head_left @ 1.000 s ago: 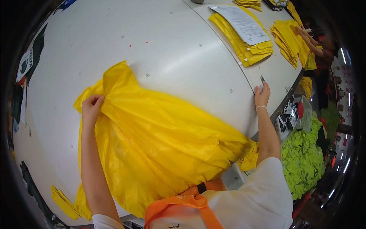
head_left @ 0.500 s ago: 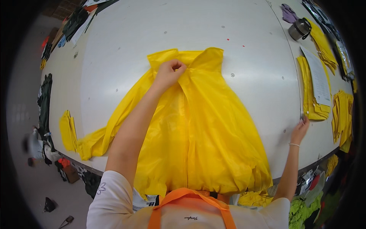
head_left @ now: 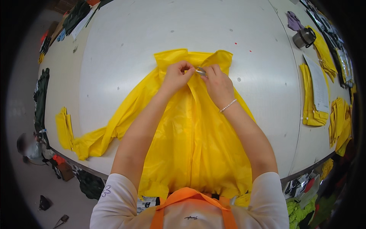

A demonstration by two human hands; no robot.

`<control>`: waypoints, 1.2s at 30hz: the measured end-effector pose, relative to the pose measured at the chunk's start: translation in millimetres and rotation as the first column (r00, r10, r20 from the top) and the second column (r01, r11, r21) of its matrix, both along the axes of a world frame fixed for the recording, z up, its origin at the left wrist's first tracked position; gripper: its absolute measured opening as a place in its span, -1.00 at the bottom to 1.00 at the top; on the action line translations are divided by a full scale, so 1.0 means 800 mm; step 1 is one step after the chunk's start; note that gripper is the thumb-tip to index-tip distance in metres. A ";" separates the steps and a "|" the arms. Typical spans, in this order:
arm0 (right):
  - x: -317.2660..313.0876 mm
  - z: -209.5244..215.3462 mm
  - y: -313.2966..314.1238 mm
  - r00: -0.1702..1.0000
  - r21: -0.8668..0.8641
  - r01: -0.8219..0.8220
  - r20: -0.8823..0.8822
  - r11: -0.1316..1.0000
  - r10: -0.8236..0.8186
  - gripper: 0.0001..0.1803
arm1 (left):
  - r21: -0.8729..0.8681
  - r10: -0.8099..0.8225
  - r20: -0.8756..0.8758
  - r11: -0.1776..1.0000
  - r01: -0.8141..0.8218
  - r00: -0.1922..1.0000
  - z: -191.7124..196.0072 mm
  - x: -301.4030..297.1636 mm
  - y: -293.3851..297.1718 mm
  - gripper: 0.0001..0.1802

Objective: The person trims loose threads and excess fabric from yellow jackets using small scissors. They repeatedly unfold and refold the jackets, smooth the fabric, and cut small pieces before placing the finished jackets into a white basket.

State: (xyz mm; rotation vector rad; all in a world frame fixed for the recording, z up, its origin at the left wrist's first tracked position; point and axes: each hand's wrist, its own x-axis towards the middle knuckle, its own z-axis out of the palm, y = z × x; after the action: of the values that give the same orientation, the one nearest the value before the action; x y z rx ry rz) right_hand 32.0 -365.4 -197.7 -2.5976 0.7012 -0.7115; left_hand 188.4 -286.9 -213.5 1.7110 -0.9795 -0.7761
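A yellow raincoat (head_left: pixel 213 126) lies front up on the table, its collar away from me and its hem at my apron. My left hand (head_left: pixel 178 78) is closed in a pinch on the top of the front opening, just below the collar (head_left: pixel 171 57). Close beside it, my right hand (head_left: pixel 219 84) is closed around small silver thread snips (head_left: pixel 200 71). Their metal end points at the left fingertips; the rest is hidden in the hand. One raincoat sleeve (head_left: pixel 95 141) stretches toward the near left.
Folded yellow pieces (head_left: pixel 64 128) lie at the table's left edge. On the right are yellow stacks, one under a paper sheet (head_left: pixel 317 84), a metal flask (head_left: pixel 304 37) and a purple cloth (head_left: pixel 293 21). Dark garments (head_left: pixel 41 103) hang over the left edge.
My right hand has come from the table's right side to the collar, bringing the snips to my left fingers. My left hand keeps its pinch on the raincoat.
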 end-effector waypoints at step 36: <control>-0.298 -0.055 -0.127 0.779 -0.249 0.585 -0.090 0.772 -0.620 -0.67 | 0.808 -0.513 -0.066 0.476 0.347 0.856 0.101 -0.140 0.506 -0.65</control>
State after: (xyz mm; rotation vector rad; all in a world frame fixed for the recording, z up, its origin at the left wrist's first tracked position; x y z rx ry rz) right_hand -206.3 -467.3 -241.7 -2.6297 1.6541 -0.7749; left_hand 76.2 118.1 -133.0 2.3704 -1.3454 -1.6175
